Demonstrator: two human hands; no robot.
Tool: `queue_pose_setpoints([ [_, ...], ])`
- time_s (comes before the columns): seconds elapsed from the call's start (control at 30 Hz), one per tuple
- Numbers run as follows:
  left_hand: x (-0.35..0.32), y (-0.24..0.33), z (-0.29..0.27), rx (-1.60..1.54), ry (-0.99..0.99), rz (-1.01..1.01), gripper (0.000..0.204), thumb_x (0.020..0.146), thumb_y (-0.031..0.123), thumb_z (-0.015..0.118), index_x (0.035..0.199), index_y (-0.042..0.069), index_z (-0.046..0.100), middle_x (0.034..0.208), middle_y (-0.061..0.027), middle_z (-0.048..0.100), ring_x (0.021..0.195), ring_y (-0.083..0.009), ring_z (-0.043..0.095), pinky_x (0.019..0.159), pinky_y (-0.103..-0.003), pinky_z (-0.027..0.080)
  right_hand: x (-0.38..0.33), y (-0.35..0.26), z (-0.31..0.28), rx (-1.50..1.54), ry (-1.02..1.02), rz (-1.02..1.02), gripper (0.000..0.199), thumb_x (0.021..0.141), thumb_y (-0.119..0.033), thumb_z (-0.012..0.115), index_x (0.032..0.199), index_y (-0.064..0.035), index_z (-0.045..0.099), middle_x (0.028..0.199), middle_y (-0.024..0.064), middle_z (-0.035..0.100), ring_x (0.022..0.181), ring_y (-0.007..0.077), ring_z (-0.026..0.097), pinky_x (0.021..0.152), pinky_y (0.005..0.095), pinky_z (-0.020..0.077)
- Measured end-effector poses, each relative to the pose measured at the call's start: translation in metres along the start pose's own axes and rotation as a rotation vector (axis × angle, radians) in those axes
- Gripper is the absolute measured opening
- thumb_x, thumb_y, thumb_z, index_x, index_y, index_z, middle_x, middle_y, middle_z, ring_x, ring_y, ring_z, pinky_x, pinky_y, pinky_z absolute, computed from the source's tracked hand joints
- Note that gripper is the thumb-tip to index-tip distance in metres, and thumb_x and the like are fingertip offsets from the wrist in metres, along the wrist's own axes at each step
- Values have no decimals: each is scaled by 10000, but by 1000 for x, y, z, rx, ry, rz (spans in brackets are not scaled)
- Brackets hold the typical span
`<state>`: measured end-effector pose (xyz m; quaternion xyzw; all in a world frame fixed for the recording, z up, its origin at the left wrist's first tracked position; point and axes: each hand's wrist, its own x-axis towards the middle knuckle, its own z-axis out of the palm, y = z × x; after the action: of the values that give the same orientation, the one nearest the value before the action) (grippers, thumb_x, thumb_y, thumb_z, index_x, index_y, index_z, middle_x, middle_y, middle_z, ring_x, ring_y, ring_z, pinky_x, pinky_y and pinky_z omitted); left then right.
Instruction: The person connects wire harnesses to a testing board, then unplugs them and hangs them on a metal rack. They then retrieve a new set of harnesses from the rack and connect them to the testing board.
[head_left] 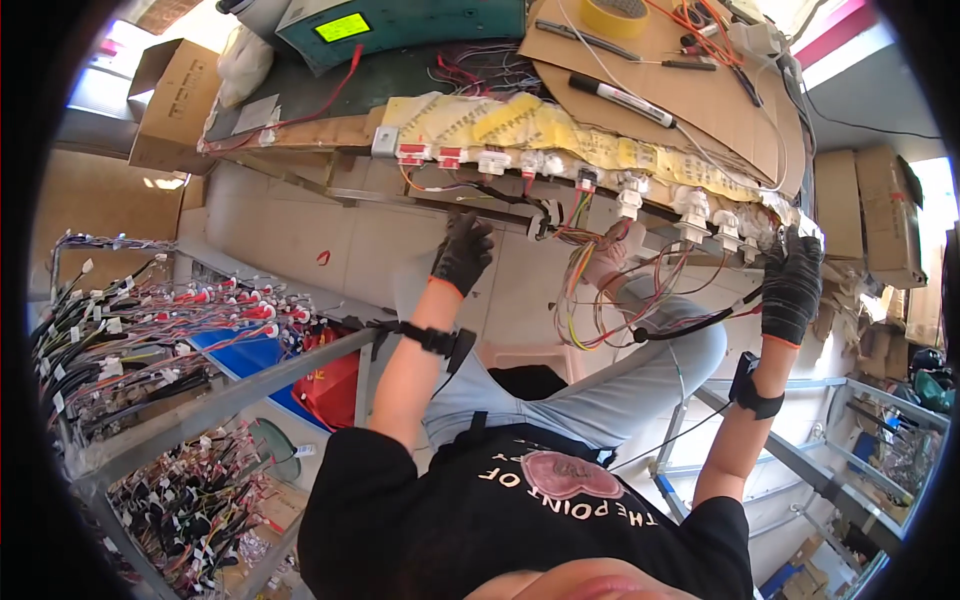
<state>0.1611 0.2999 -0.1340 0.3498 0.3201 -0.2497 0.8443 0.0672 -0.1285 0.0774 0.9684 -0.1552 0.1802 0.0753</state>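
A wire harness [582, 300] of many-coloured wires hangs in loops from a row of connectors along the bench's front edge. Red connector sockets [413, 155] sit at the row's left end, and white connectors [692, 210] stand farther right. My left hand [463, 252], in a dark glove, is curled closed below the left part of the row, close to a dark cable; its palm side is hidden. At the row's right end, my right hand [791, 290], also gloved, has its fingers closed at a pale connector, which they partly cover. A black-sleeved cable [690, 327] reaches toward this hand.
On the bench lie a teal tester [400, 30] with a lit screen, a black marker [622, 100], yellow tape [614, 15] and cardboard [710, 110]. Bundled harnesses [150, 330] fill a metal rack at left. Cartons [890, 215] and another metal frame [830, 480] stand at right.
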Motion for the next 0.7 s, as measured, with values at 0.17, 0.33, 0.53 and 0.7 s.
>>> queue_pose_setpoints([
  [0.17, 60, 9, -13, -197, -235, -15, 172, 893, 319, 513, 930, 152, 537, 726, 5, 556, 563, -114, 477, 456, -245, 365, 4, -9, 3, -95, -142, 66, 414, 798, -173, 601, 1194, -83, 522, 1262, 226, 449, 1181, 357, 425, 992, 411, 357],
  [0.33, -3, -18, 27, 469, -83, 754, 190, 923, 221, 440, 795, 108, 524, 606, 3, 485, 511, -129, 463, 434, -277, 370, -1, -1, 0, -173, -170, 121, 435, 797, -182, 594, 1212, -86, 507, 1279, 218, 438, 1207, 345, 403, 1013, 398, 335],
  [0.53, -66, -13, 78, 1727, -282, 1648, 123, 794, 153, 578, 855, 48, 596, 739, -133, 616, 576, -277, 583, 490, -349, 448, 12, -21, 6, -227, -282, 193, 461, 763, -156, 585, 1209, -79, 500, 1281, 209, 441, 1233, 331, 372, 1022, 397, 327],
  [0.7, -93, -2, 132, 1406, 28, 1472, 139, 792, 112, 583, 679, 40, 548, 573, -182, 522, 513, -355, 517, 465, -422, 398, 6, -1, 9, -270, -63, 20, 416, 724, -184, 582, 1123, -75, 544, 1098, 176, 528, 1016, 353, 523, 867, 434, 433],
])
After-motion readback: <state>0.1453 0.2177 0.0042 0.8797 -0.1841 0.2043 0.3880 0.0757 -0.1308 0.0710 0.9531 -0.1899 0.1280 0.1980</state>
